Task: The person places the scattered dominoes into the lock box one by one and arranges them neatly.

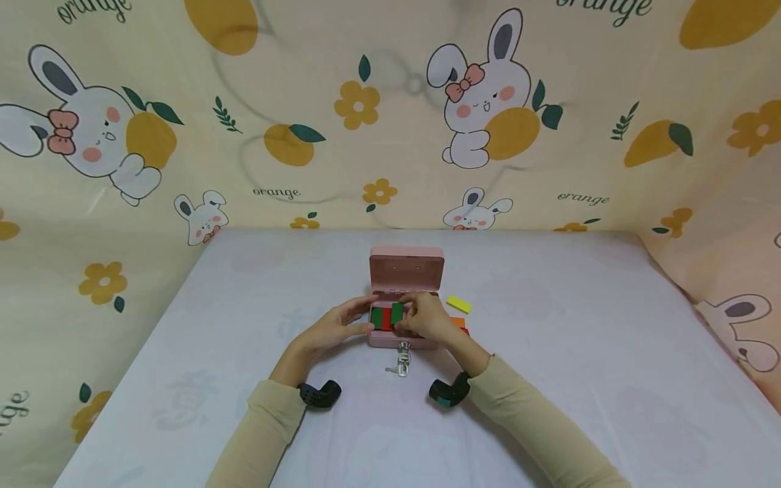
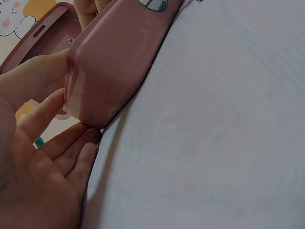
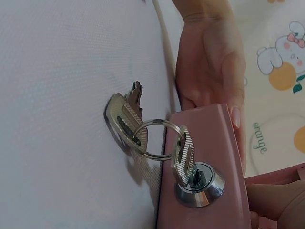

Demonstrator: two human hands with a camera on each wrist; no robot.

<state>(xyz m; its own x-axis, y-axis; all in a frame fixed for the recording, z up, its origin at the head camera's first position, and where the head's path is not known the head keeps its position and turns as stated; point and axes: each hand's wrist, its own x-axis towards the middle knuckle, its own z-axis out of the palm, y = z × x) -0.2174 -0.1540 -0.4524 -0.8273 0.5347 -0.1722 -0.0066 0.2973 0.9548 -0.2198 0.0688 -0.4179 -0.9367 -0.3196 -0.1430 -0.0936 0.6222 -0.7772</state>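
A pink metal cash box (image 1: 403,342) stands with its lid (image 1: 407,271) raised. My right hand (image 1: 429,317) reaches into it and pinches a green block (image 1: 397,312). Left of that block, a red block (image 1: 386,318) and another green block (image 1: 376,318) sit side by side in the box. Against the box's left side rests my left hand (image 1: 329,327), its thumb at the front corner and its fingers along the side. From the lock on the front hangs a ring with keys (image 3: 159,138), one key in the lock and another lying on the table.
A yellow block (image 1: 459,304) lies right of the box. Nearer, an orange block (image 1: 457,322) and a red block (image 1: 466,331) show partly beside my right wrist. White cloth covers the table (image 1: 549,379); a printed curtain (image 1: 390,135) hangs behind it.
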